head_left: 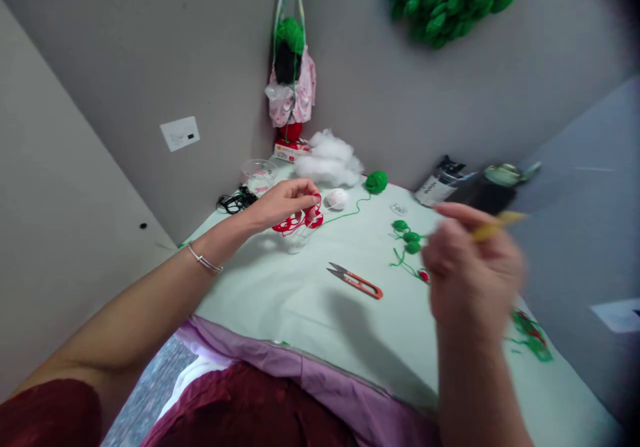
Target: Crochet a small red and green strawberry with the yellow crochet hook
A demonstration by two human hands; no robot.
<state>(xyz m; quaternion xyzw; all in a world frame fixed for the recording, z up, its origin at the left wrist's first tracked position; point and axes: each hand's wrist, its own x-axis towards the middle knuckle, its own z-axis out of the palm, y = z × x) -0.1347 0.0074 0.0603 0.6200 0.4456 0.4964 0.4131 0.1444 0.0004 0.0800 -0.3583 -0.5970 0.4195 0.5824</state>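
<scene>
My left hand (293,203) is closed in a pinch on red yarn (314,215), whose loops hang below the fingers over the table. Raised on the right, my right hand (473,267) is smeared by motion. Its fingers are closed around a slim yellow crochet hook (495,227), the tip of which I cannot make out. Between the two hands lies a pair of orange thread snips (357,281), blades apart. A white yarn ball (337,199) rests just beyond my left hand. Small green crocheted pieces (411,239) with loose tails lie near my right hand.
Behind are white stuffing (330,157), a green yarn ball (376,182) and a clear plastic cup (259,170). Black yarn (237,200) lies at left, green and red scraps (533,337) at right. A dark bottle (497,187) stands by the wall. A pink bag (295,90) hangs in the corner.
</scene>
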